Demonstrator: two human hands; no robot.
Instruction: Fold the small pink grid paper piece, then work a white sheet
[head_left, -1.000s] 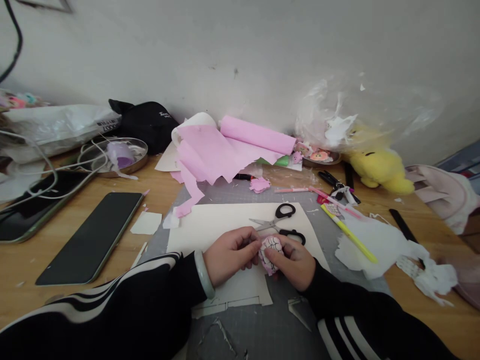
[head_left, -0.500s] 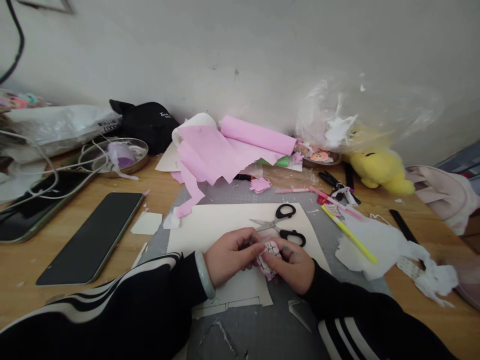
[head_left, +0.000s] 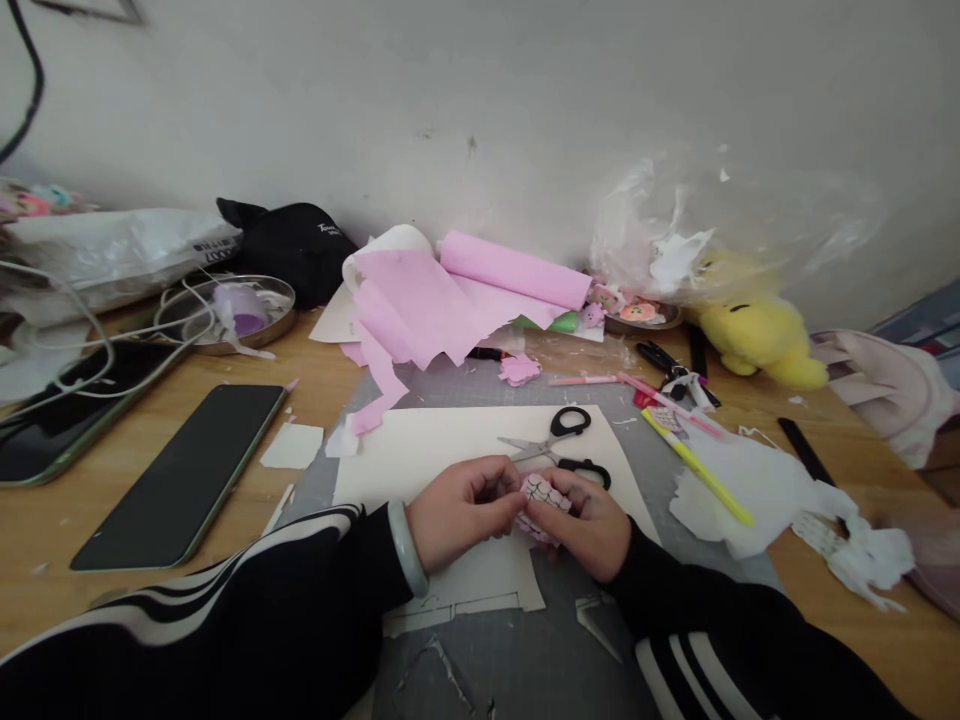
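Between my two hands is a small pink paper piece [head_left: 546,497] with black drawn lines on its face. My left hand [head_left: 469,508] pinches its left edge with thumb and fingertips. My right hand [head_left: 589,520] grips the other side, its thumb lying across the lower face. Both hands are held over a cream sheet of paper [head_left: 442,430]. Just beyond them on the sheet lie black-handled scissors [head_left: 551,442], blades apart and pointing left; my right fingers are close to the lower handle. The underside of the pink piece is hidden.
Under the sheet is a grey cutting mat [head_left: 517,660]. A dark phone [head_left: 184,475] lies left. Torn pink paper [head_left: 405,305] and a pink roll [head_left: 514,270] sit at the back. To the right are a yellow marker [head_left: 697,467], white scraps [head_left: 742,490] and a yellow plush toy [head_left: 757,330].
The pink paper piece has been turned between my fingers, so its lined face now sits at a different angle. Both hands stay in nearly the same place.
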